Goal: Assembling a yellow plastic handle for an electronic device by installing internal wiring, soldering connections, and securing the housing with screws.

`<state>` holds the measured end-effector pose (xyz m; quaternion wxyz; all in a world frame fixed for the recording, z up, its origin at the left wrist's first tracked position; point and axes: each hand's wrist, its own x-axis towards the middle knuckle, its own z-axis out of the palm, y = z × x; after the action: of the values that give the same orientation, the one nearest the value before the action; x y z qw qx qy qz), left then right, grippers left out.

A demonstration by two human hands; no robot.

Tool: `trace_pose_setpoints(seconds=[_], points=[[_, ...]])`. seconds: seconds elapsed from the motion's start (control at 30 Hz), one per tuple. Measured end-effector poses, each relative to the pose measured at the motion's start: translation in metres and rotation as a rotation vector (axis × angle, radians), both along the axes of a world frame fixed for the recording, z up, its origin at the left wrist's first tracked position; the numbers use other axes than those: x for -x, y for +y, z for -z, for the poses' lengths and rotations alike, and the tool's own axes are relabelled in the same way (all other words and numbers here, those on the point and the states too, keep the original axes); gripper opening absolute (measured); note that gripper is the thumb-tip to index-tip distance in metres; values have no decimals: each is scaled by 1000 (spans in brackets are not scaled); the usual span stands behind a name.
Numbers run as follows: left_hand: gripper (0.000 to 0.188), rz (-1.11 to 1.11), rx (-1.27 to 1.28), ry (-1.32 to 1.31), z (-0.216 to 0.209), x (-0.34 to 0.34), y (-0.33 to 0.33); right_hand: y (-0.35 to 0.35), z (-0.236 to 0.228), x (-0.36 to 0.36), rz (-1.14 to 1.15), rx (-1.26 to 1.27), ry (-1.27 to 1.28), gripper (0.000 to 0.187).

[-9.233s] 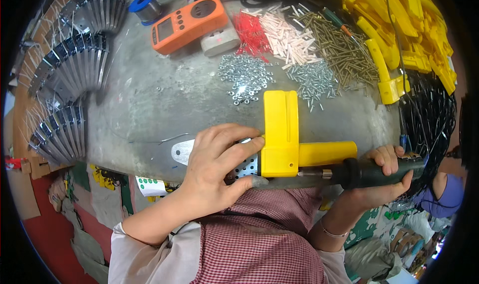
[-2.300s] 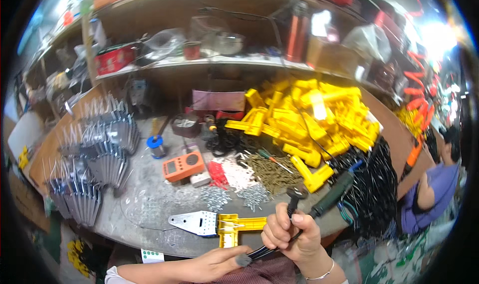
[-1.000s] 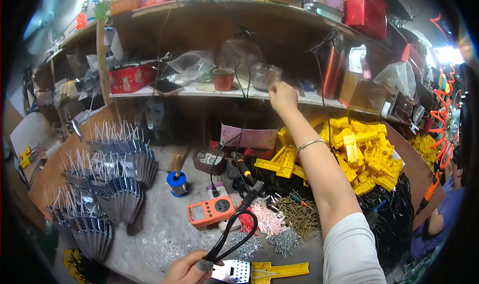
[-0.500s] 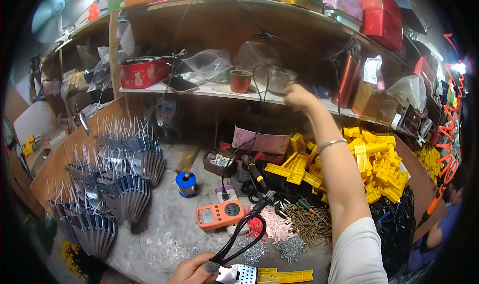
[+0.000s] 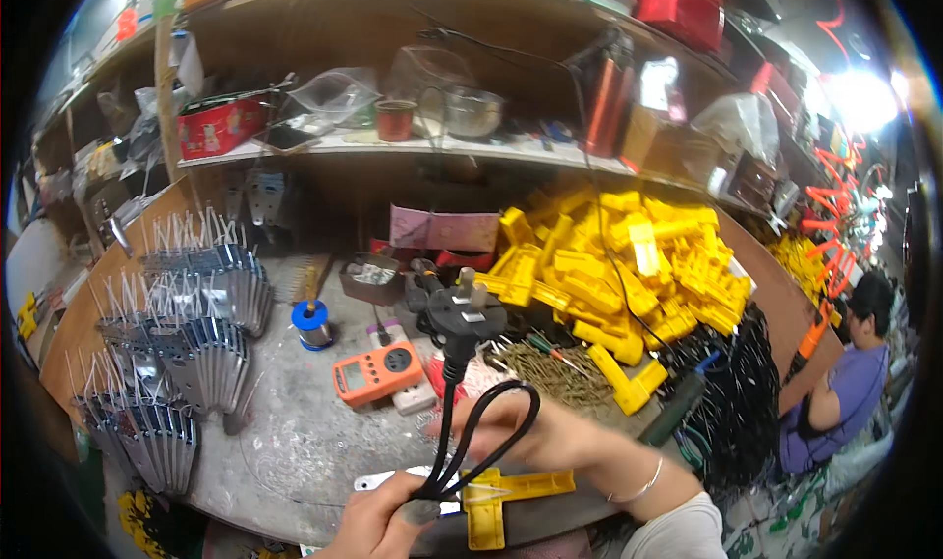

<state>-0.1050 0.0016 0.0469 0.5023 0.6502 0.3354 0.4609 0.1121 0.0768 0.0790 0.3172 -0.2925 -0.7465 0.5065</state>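
Near the front edge of the bench my left hand is closed round a folded black power cord. The cord's plug stands up above that hand, prongs upward, and a loop of cord bends off to the right. Just behind the loop is my right hand, smeared by motion; its fingers partly hide behind the cord, and I cannot tell whether they hold anything. Below the hands lie yellow plastic pieces beside a metal plate, partly covered by my left hand.
An orange socket meter and a blue solder spool lie behind. Fanned metal plates with white wires line the left. Yellow housings, brass screws and black cords fill the right. A person sits beyond.
My right hand has come down from the shelf bowl to the cord. My left hand still holds the cord, whose plug now shows upright. The view has shifted rightward.
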Motion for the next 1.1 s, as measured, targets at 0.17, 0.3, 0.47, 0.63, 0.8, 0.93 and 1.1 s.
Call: trace_pose_setpoints(seconds=[0.17, 0.3, 0.47, 0.63, 0.8, 0.93, 1.1], points=[[24, 22, -213, 140, -10, -35, -14, -76, 38, -30, 52, 198, 352, 31], [32, 50, 100, 171, -19, -54, -33, -113, 55, -41, 135, 285, 367, 32], [59, 2, -644, 680, -2, -73, -38, -147, 63, -54, 124, 671, 558, 29], [60, -31, -1088, 984, 12, -85, -39, -155, 75, -47, 297, 664, 497, 28], [60, -22, -1136, 1032, 7, -86, -37, -150, 86, -48, 261, 652, 558, 28], [58, -10, -1143, 1013, 6, -91, -39, -151, 90, -53, 341, 586, 549, 27], [49, 37, -1037, 895, 0, -90, -43, -153, 80, -51, 498, 517, 545, 19]])
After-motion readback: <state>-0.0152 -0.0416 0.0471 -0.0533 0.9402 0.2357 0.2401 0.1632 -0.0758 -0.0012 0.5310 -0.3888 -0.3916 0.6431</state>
